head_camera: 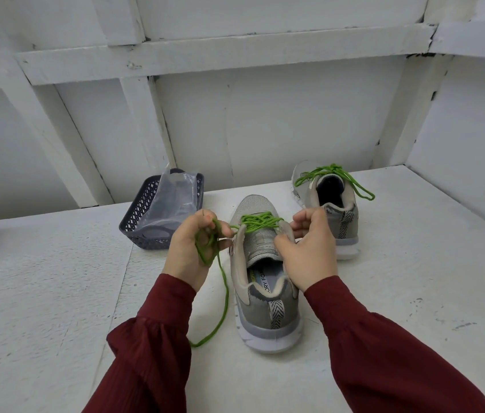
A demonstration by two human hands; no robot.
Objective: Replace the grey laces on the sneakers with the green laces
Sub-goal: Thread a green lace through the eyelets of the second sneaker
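Near sneaker: grey mesh upper, white sole, herringbone heel tab. It stands upright on its sole between the two grips, heel toward the person and toe pointing away. The right hand grips its right eyelet edge.

Green lace: crossed over the front part of the tongue only, just ahead of both grips. One strand runs from the left eyelet row into the left hand, looped round the fingers. The free end hangs below that grip and trails along the sneaker's left side to beside the heel.

Far sneaker: same model, upright, beyond the right-hand grip. Its second green lace is tied, with loops draping over the right side of the collar.
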